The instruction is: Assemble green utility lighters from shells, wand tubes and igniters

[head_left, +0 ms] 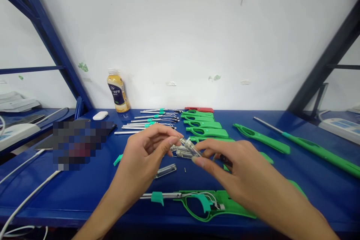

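Observation:
Both my hands meet over the middle of the blue table (84, 191). My left hand (146, 153) and my right hand (225, 161) each pinch the same small clear plastic tube (190, 147), held just above the table. Under it lie more clear tubes (181, 153), and one clear tube (165, 170) lies alone nearer me. In front of my wrists lies an open green lighter shell (213, 204) with a teal trigger, white wires and a metal nozzle (161, 195) pointing left.
Behind my hands are a row of green shell halves (206, 132), several metal nozzle tubes (146, 123), a red shell (199, 109), a drink bottle (118, 92) and a white earbud case (100, 115). Longer green lighters (261, 138) lie right. White cables (25, 198) trail left.

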### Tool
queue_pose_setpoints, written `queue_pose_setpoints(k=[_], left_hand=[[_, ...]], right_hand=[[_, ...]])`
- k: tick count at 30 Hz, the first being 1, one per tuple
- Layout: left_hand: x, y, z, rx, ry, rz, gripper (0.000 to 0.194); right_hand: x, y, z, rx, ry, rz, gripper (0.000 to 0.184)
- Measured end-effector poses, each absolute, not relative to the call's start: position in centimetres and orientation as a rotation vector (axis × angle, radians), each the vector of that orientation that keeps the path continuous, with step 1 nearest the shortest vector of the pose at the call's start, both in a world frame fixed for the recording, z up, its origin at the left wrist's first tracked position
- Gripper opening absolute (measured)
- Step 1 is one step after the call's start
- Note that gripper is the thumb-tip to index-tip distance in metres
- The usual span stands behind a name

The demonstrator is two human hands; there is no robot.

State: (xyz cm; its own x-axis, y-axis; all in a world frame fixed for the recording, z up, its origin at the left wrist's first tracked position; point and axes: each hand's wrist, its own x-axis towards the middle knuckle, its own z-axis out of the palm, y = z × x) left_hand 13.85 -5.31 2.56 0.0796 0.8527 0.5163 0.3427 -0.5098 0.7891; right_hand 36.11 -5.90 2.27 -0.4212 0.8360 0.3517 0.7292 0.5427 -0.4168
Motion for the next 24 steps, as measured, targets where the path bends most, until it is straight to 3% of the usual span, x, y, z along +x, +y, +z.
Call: queue_pose_setpoints(k=[7,24], left_hand=[[14.2,-5.8,2.7,1.826,1.119,1.469,0.009],[14.6,-5.9,2.4,1.782,1.138,1.606,0.006]], right_hand=[[35.1,-7.5,3.1,-1.235,-2.207,0.432,0.017],[34.9,-7.6,2.9,-1.194,-2.154,0.368,0.015]])
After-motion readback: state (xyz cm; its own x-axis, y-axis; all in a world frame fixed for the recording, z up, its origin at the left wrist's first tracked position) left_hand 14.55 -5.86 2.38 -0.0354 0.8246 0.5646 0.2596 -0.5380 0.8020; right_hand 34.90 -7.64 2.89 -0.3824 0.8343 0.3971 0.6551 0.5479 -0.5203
